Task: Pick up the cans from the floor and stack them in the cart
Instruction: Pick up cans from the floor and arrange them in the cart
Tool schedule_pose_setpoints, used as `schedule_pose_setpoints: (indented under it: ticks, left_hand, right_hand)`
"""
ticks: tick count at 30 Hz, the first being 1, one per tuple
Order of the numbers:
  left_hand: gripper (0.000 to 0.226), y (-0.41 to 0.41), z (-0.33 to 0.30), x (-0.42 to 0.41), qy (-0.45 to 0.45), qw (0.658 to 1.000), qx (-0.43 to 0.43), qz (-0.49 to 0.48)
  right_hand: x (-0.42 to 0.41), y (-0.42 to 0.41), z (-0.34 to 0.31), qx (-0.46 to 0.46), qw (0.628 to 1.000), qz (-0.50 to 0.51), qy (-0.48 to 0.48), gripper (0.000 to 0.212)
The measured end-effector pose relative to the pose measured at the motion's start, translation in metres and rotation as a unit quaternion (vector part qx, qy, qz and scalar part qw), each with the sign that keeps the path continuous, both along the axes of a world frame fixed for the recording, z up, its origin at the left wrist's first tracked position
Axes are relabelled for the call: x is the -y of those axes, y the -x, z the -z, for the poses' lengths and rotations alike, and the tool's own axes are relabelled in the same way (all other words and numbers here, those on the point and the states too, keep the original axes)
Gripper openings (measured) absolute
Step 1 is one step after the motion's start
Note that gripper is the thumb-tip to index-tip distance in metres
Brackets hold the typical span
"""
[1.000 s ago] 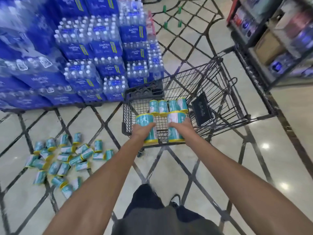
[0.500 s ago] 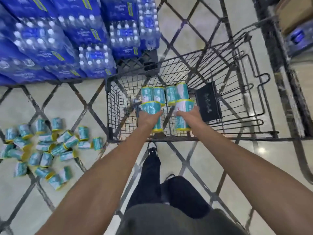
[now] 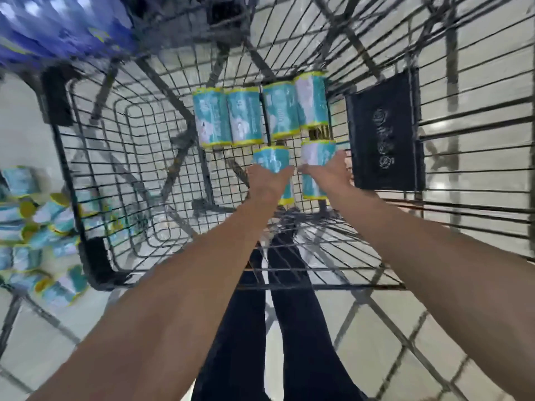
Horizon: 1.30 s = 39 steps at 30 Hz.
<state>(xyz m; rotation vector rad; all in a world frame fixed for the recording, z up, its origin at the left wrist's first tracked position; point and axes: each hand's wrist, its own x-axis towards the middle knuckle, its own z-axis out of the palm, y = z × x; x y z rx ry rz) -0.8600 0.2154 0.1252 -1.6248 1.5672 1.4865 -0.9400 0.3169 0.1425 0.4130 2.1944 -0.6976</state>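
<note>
Lowered deeper into the black wire shopping cart (image 3: 69, 157) since a moment ago, your left hand (image 3: 267, 180) and right hand (image 3: 327, 172) each grip a teal yellow-rimmed can (image 3: 272, 159), at six o'clock of the row of four cans (image 3: 260, 111); releasing them crooked could topple them.

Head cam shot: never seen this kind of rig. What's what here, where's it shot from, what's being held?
There is no robot: a person wears one wide-angle camera on the head, looking down past both arms. The left hand grips one teal can and the right hand grips another, both low inside a black wire shopping cart. Four cans in a row already lie on the cart's floor, just beyond the held pair. A dark panel sits to their right. More cans lie scattered on the tiled floor to the left, blurred. The person's dark trouser legs show below.
</note>
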Motion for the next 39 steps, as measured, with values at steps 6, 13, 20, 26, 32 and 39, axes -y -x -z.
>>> schedule_pose_setpoints:
  ticks: [6,13,20,26,32,39]
  left_hand:
    - [0.108,0.024,0.067,-0.002,0.04,0.999,0.028,-0.022]
    - [0.098,0.033,0.081,-0.017,0.067,0.997,0.028,0.022]
    - [0.083,0.034,0.083,-0.024,0.079,0.996,0.022,0.018]
    - [0.071,0.022,0.052,-0.02,0.096,0.994,-0.008,0.054]
    - [0.074,-0.01,-0.058,0.006,0.167,0.947,-0.017,0.274]
    - [0.051,-0.074,-0.22,0.047,0.31,0.826,-0.036,0.469]
  right_hand:
    - [-0.002,0.017,0.06,-0.024,0.998,-0.019,-0.051,0.084]
    - [0.002,0.022,0.083,-0.086,0.995,-0.025,-0.053,0.087]
    - [-0.006,0.018,0.09,-0.105,0.993,-0.029,-0.044,0.084]
    - [-0.015,0.01,0.056,-0.125,0.99,-0.058,-0.031,0.062]
    - [-0.02,-0.013,-0.055,-0.135,0.969,-0.193,-0.07,0.051]
    - [-0.016,-0.059,-0.208,-0.228,0.875,-0.415,-0.1,0.048]
